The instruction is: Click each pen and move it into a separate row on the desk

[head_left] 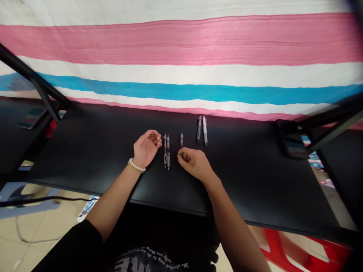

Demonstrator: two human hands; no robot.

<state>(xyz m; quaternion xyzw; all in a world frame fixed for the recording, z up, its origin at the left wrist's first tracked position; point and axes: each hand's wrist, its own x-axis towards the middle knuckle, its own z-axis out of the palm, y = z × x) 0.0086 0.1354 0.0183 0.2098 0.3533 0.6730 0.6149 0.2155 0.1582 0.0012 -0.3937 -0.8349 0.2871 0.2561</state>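
Note:
Several pens lie on a black table. My right hand rests on the table with its fingers pinched on the lower end of a single pen. My left hand, with a bead bracelet on the wrist, lies on its side, fingers curled loosely, and nothing shows in it. A pair of pens lies side by side just right of my left hand. Another pair of pens lies further back to the right, apart from both hands.
A cloth with pink, white and blue stripes hangs behind the table. Black frame bars slant at left and right. A red plastic stool stands on the floor at lower right, a cable at lower left.

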